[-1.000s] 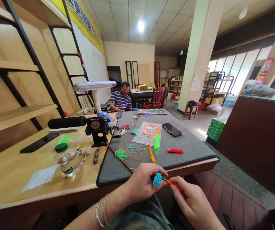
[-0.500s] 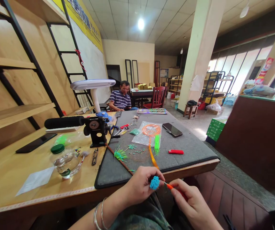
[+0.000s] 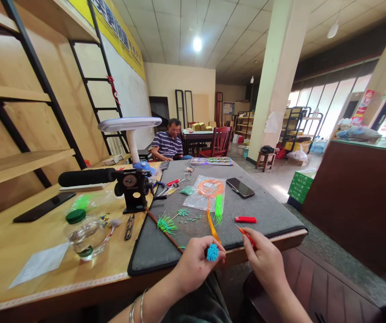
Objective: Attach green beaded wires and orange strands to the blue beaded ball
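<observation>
My left hand [image 3: 195,264] is closed round a small blue beaded ball [image 3: 212,252] at the near table edge, and a thin brown stick [image 3: 161,227] runs from that hand back toward a black winder [image 3: 130,188]. My right hand [image 3: 263,255] is closed on a small red-handled tool [image 3: 246,233], held a little to the right of the ball and apart from it. Just beyond my hands, on the grey mat [image 3: 263,206], lie an orange strand [image 3: 212,224], a green bristle bunch [image 3: 218,208], a teal bristle cluster [image 3: 166,223] and loose teal beads [image 3: 193,218].
A red lighter [image 3: 245,219], a phone [image 3: 240,187] and a bag of orange cord [image 3: 209,190] lie on the mat. To the left stand a glass jar [image 3: 87,235], snips [image 3: 129,226], a second phone [image 3: 44,207] and a lamp [image 3: 130,128]. A person [image 3: 168,144] sits at the far end.
My right hand has drawn the red tool away from the blue ball, up and to the right. The left hand has risen slightly toward the table edge with the ball.
</observation>
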`<state>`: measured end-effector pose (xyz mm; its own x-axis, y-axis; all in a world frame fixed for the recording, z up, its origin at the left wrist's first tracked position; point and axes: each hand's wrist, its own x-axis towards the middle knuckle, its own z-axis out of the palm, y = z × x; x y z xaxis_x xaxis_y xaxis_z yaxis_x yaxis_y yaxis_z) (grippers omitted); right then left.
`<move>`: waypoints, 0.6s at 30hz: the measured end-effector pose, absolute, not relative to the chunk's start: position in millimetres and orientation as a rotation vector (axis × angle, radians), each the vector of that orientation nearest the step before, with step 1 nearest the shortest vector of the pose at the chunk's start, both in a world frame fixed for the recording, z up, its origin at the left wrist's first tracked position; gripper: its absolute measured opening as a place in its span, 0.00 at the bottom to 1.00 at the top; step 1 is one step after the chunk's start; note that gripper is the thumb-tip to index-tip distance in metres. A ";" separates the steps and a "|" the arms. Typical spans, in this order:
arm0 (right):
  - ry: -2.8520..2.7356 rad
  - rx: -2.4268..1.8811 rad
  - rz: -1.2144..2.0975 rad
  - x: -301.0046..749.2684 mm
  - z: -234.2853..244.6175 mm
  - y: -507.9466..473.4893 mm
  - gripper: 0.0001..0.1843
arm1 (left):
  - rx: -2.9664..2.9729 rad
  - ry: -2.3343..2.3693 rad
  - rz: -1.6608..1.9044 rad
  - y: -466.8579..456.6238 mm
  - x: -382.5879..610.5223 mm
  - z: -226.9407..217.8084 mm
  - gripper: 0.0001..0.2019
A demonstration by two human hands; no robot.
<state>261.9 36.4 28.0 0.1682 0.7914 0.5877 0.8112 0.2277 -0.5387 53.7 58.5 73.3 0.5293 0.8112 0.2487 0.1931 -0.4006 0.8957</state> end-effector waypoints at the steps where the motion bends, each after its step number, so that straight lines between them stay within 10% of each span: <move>1: -1.660 -1.567 -0.175 267.7 29.2 47.6 0.15 | 1.870 0.823 0.884 59.1 53.6 72.2 0.09; 18: -1.341 -2.195 -0.453 360.8 -28.1 -11.9 0.17 | 1.777 0.912 0.802 55.3 42.2 73.4 0.17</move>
<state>360.8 -11.9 -28.1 0.4527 0.7162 0.5311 0.8916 -0.3718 -0.2584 42.2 55.3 73.4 0.5066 0.8534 0.1229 0.2306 -0.2714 0.9344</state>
